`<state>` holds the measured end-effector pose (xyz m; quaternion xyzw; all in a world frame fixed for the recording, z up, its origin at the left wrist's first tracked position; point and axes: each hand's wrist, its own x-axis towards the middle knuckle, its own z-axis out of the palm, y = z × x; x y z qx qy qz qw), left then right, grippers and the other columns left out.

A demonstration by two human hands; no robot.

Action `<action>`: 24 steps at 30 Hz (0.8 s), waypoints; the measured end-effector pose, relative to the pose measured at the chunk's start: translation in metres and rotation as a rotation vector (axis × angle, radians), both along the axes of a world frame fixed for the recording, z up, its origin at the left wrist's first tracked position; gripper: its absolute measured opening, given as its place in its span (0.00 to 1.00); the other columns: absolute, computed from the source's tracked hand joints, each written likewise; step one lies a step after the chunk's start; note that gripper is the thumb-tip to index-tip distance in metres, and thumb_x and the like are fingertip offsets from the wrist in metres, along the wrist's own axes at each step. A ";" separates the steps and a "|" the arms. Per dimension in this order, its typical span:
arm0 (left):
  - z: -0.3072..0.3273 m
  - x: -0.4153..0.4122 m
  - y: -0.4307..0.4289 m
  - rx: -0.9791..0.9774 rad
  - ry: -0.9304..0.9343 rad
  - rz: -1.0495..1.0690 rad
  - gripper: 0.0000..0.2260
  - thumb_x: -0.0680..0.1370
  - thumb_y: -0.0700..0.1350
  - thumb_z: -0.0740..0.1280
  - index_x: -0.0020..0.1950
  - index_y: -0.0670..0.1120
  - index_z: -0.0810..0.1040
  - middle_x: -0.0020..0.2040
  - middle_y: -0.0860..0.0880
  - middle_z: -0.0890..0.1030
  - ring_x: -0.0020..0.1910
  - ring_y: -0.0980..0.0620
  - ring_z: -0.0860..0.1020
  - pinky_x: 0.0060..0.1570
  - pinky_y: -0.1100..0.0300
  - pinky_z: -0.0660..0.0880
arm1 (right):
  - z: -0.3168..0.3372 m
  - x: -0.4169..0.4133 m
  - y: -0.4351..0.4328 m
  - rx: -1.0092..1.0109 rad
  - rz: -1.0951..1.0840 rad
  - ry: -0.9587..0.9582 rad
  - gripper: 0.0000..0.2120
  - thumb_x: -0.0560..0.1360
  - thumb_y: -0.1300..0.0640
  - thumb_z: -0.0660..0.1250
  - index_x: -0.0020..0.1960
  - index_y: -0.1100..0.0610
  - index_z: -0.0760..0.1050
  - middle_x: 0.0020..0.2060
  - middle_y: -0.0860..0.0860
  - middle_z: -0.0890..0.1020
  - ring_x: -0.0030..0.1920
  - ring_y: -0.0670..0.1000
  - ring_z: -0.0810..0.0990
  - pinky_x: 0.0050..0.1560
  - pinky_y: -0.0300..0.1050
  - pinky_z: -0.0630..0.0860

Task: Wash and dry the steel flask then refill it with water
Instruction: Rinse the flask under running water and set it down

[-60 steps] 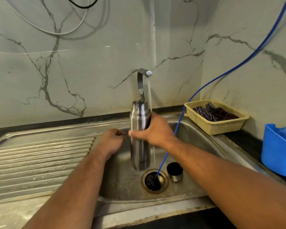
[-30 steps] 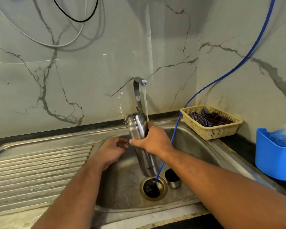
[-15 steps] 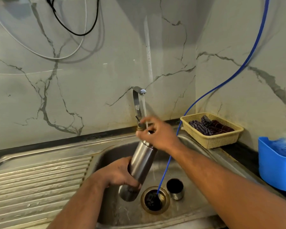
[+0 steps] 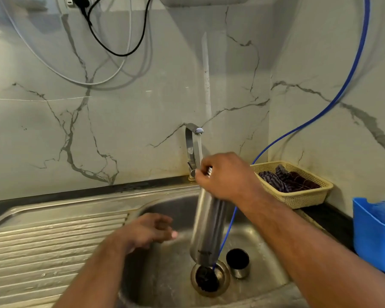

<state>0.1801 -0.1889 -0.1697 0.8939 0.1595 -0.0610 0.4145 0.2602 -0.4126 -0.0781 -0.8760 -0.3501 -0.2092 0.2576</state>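
left hand [image 4: 147, 232] released flask [image 4: 207, 230], right hand [image 4: 227, 177] grips its neck

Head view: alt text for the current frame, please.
The right hand grips the steel flask by its top, nearly upright over the sink under the tap. The left hand is open beside it, not touching; a small steel cup stands by the drain.

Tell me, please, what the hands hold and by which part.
The right hand grips the steel flask at its top end; the left hand holds nothing.
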 end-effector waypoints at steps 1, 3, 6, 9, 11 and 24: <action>-0.001 0.000 0.005 -0.028 -0.059 0.107 0.18 0.75 0.51 0.76 0.64 0.56 0.77 0.58 0.53 0.83 0.55 0.54 0.81 0.49 0.56 0.75 | -0.005 -0.003 0.002 0.005 0.027 0.012 0.10 0.79 0.44 0.65 0.46 0.49 0.80 0.39 0.45 0.81 0.39 0.44 0.78 0.40 0.42 0.73; 0.000 0.003 -0.001 -0.090 -0.176 0.275 0.10 0.81 0.43 0.68 0.63 0.50 0.78 0.57 0.48 0.84 0.47 0.51 0.81 0.41 0.59 0.70 | -0.026 -0.014 0.015 -0.175 0.096 0.082 0.11 0.80 0.43 0.64 0.46 0.48 0.79 0.39 0.45 0.80 0.40 0.44 0.78 0.43 0.44 0.74; 0.002 0.011 -0.006 -0.109 -0.211 0.326 0.10 0.83 0.39 0.61 0.58 0.48 0.80 0.53 0.48 0.86 0.43 0.52 0.80 0.39 0.60 0.68 | -0.026 -0.010 0.019 -0.222 0.070 0.067 0.12 0.81 0.43 0.63 0.45 0.48 0.80 0.38 0.45 0.81 0.40 0.44 0.78 0.44 0.44 0.76; 0.005 0.011 -0.007 -0.146 -0.261 0.339 0.09 0.83 0.39 0.63 0.55 0.50 0.81 0.52 0.50 0.86 0.48 0.50 0.82 0.47 0.55 0.74 | -0.025 -0.002 0.013 -0.162 0.042 0.029 0.13 0.81 0.43 0.62 0.45 0.49 0.81 0.38 0.45 0.81 0.39 0.45 0.78 0.42 0.43 0.77; 0.005 0.008 -0.010 -0.136 -0.249 0.326 0.10 0.83 0.40 0.63 0.55 0.51 0.81 0.51 0.51 0.86 0.50 0.50 0.83 0.55 0.49 0.76 | -0.037 -0.008 0.018 -0.296 0.072 0.043 0.15 0.80 0.44 0.62 0.42 0.50 0.80 0.38 0.46 0.82 0.38 0.45 0.78 0.40 0.43 0.74; -0.002 0.007 -0.020 -0.203 -0.155 0.298 0.10 0.85 0.46 0.59 0.58 0.50 0.81 0.53 0.50 0.86 0.52 0.48 0.84 0.60 0.45 0.77 | -0.041 0.004 0.015 -0.078 0.090 0.003 0.18 0.83 0.44 0.61 0.36 0.49 0.74 0.33 0.46 0.77 0.33 0.43 0.73 0.37 0.41 0.67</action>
